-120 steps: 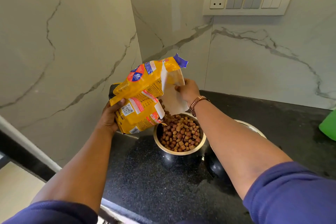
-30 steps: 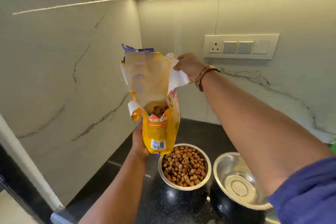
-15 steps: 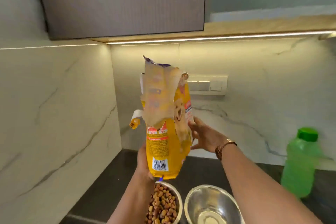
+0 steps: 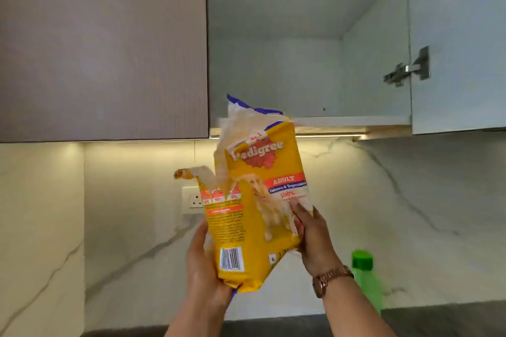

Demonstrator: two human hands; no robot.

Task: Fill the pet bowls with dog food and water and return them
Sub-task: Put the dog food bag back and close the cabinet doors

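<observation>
A yellow dog food bag (image 4: 254, 216) with a torn-open top stands upright in the air in front of the marble wall. My left hand (image 4: 204, 262) grips its lower left side and base. My right hand (image 4: 312, 238) presses on its right face, a watch on that wrist. The bag's top reaches the lower edge of an open wall cabinet (image 4: 301, 68). A green bottle (image 4: 365, 279) with a green cap stands at the right, partly behind my right forearm. The two bowls are out of view.
The cabinet's door (image 4: 460, 44) hangs open at the right with a metal hinge. A closed brown cabinet door (image 4: 104, 49) labelled "WS 19" is at the left. A wall socket (image 4: 193, 200) sits behind the bag. The dark counter (image 4: 438, 317) shows along the bottom.
The view has tilted up, so the bowls have dropped out of sight and the open cabinet shows. The bag has been lifted higher and turned, with both hands holding it.
</observation>
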